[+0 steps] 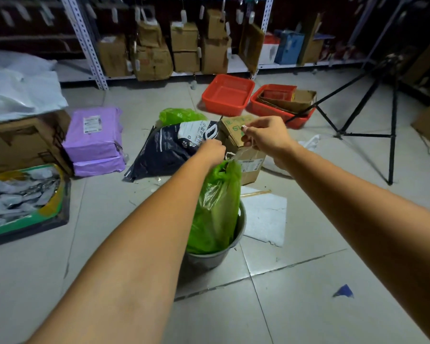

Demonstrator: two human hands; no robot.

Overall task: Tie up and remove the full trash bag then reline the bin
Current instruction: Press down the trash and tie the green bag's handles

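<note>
A green trash bag point(216, 209) stands tall out of a grey metal bin point(241, 228) on the tiled floor, its top gathered into a neck. My left hand point(212, 151) is closed around that neck. My right hand point(265, 136), a little higher and to the right, pinches a thin white string or strip that runs down to the bag's top. A second crumpled green bag point(180, 115) lies on the floor farther back.
Behind the bin lie a dark printed sack point(169, 147) and a cardboard box point(243, 145). Purple parcels point(94, 140) sit left, two red baskets point(227, 94) behind, a black tripod point(392, 135) right, white foam sheet point(265, 214) beside the bin, shelving with boxes at the back.
</note>
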